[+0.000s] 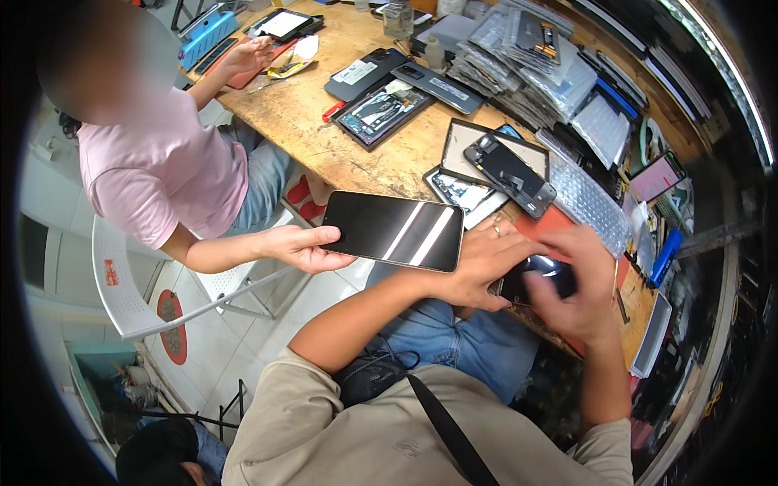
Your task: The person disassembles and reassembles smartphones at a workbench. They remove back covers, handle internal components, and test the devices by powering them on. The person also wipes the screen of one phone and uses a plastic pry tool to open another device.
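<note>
A dark, glossy phone (pixel 553 274) lies at the table's near edge, partly hidden by my hands. My left hand (pixel 478 263) grips its left end, with the thumb along the near edge and the fingers across the far side. Over the right part of the phone is my right hand (pixel 585 279), its thumb and fingers curved and smeared by motion. I cannot tell whether it grips anything. Just above my left forearm, a co-worker's hand (pixel 304 247) holds out a large black phone (pixel 397 229) with a gold edge and bright reflections on its glass.
An orange mat (pixel 596 251) lies beneath my work. Beyond it are a loose phone screen (pixel 510 174), opened phones (pixel 385 113) and stacked bubble-wrapped parts (pixel 519 57). A lit phone (pixel 658 176) and a blue tool (pixel 666 257) are at the right. The co-worker sits left on a white chair (pixel 121 283).
</note>
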### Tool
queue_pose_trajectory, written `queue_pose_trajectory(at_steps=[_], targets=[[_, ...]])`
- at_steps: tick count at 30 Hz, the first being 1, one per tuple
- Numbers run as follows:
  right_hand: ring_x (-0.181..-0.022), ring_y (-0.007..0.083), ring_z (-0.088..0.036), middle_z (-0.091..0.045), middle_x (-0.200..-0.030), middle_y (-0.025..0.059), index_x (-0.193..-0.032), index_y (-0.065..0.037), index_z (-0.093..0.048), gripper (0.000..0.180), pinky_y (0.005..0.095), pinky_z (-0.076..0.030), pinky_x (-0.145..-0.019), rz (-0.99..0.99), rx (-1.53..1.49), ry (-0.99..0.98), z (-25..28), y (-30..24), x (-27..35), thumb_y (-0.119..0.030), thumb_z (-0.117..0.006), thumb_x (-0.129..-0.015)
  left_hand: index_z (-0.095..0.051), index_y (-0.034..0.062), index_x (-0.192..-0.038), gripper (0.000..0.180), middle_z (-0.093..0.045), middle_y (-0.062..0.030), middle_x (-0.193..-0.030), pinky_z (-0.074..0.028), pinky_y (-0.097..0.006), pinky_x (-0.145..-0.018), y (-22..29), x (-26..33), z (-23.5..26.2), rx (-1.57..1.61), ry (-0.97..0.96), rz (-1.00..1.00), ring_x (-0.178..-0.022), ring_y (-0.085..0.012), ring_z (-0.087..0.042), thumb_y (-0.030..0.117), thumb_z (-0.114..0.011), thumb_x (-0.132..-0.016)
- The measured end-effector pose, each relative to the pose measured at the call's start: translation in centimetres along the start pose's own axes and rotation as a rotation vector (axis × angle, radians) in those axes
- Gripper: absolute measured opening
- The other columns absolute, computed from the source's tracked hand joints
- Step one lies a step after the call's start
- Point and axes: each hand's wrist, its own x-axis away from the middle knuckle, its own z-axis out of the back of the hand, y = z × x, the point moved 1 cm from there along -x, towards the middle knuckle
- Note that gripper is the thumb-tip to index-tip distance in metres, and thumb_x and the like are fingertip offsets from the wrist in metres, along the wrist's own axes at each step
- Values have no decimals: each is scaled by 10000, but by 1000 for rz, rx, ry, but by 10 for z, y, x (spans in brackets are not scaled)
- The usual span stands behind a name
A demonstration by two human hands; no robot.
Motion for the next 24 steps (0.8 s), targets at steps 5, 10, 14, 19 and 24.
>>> queue_pose_trajectory(at_steps=[5, 10, 14, 19, 24], targets=[[-1207, 405, -609, -626, -1322, 214, -1354, -21, -623, 727, 498, -476, -1030, 87, -14, -199, -48, -25, -55, -349, -896, -766, -595, 23, -1364, 722, -639, -177, -1277, -464, -465, -1052, -28, 26, -16, 190, 101, 38, -1241, -357, -589, 230, -865, -727], [-1154, 365, -637, -654, -1226, 191, -1289, -4, -645, 596, 484, -494, -948, 118, -94, -85, -47, -16, -59, -315, -833, -816, -621, 1, -1294, 626, -647, -195, -1296, -481, -448, -1032, -18, 17, -13, 327, 56, 258, -1259, -350, -590, 226, -860, -761], [-877, 324, -732, -736, -977, 171, -1137, 2, -733, 301, 427, -585, -803, -206, 32, 268, 12, 63, -5, -154, -793, -887, -623, 61, -1409, 680, -642, -172, -1360, -442, -466, -1029, 16, -15, 9, -44, -63, 60, -1257, -354, -584, 241, -873, -804], [-812, 84, -681, -754, -973, 69, -1319, 22, -679, 369, 269, -573, -739, -699, 271, 630, 131, 175, 70, -58, -724, -961, -688, 111, -1338, 537, -642, -135, -1394, -463, -522, -1120, 79, 12, 17, -69, -200, -83, -1297, -337, -605, 229, -850, -840], [-859, 234, -759, -787, -1033, 150, -1339, -7, -676, 418, 382, -605, -818, -625, 439, 632, 156, 236, 79, -125, -731, -942, -742, 111, -1230, 534, -668, -129, -1356, -498, -520, -1066, 124, 28, 84, -264, -199, -79, -1264, -285, -642, 323, -882, -760]])
